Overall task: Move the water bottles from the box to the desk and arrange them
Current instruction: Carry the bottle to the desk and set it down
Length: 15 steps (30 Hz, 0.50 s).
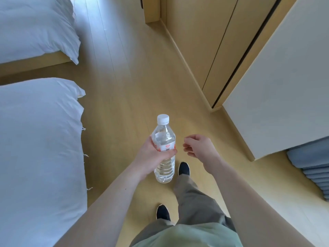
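A clear water bottle [164, 148] with a white cap [163, 119] is held upright in the air above the wooden floor [124, 86]; it is gripped round its middle by the left hand [153, 155], with the thumb curled across the front, just under the red and white label [166, 147]; part of the label is covered by the hand, and its small print cannot be read; water can be seen inside the bottle. The right hand [197, 146] is held just beside the bottle without touching it; its fingers are loosely curled and nothing is held in it.

Two beds are seen on the left, a near bed [39, 148] and a far bed [35, 27], both covered in white bedding; both are cut off by the picture's edge. Pale wooden doors [204, 41] and a white panel [284, 77] are seen on the right; a ribbed blue-grey thing [311, 166] is cut off at the right edge, and what it is cannot be told. Two dark shoes are seen below the hands, the front shoe [183, 168] and the back shoe [162, 212]; the back one is partly hidden by grey-green trousers [194, 202]. Neither a box nor a desk can be made out here.
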Each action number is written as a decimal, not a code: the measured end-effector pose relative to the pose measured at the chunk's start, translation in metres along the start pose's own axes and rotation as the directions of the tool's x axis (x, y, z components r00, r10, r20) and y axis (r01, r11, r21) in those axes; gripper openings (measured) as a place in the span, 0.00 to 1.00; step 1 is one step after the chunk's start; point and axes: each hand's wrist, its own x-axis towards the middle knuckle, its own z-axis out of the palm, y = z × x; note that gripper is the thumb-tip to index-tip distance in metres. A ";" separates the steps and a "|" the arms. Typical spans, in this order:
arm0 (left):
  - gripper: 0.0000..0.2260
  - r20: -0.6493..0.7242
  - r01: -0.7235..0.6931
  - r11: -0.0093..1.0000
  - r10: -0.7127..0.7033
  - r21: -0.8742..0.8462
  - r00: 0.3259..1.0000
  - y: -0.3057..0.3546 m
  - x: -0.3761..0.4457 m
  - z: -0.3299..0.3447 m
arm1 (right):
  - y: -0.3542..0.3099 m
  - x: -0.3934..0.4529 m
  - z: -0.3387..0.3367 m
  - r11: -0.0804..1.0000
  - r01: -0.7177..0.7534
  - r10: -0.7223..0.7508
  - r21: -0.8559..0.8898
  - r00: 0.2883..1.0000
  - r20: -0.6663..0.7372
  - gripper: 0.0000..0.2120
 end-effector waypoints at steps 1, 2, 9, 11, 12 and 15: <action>0.30 -0.009 0.002 1.000 -0.002 -0.001 1.000 0.005 0.012 -0.003 | -0.008 0.012 0.001 1.000 0.001 -0.001 -0.005 1.000 0.007 0.04; 0.30 -0.016 0.006 1.000 -0.006 0.000 1.000 0.010 0.024 -0.006 | -0.017 0.024 0.002 1.000 0.002 -0.002 -0.013 1.000 0.016 0.04; 0.29 -0.072 0.018 1.000 -0.017 0.008 0.997 0.059 0.123 -0.027 | -0.091 0.127 0.005 0.998 0.008 -0.002 -0.063 0.995 0.098 0.03; 0.26 -0.088 0.020 1.000 -0.020 -0.002 0.996 0.076 0.149 -0.031 | -0.114 0.154 0.007 0.997 0.014 -0.003 -0.082 0.992 0.129 0.03; 0.24 -0.095 0.009 1.000 -0.010 -0.014 0.995 0.084 0.161 -0.033 | -0.124 0.167 0.007 0.995 0.023 -0.008 -0.097 0.989 0.146 0.04; 0.20 -0.123 -0.001 0.998 -0.006 -0.062 0.992 0.106 0.194 -0.039 | -0.156 0.202 0.009 0.989 0.048 -0.022 -0.141 0.983 0.180 0.05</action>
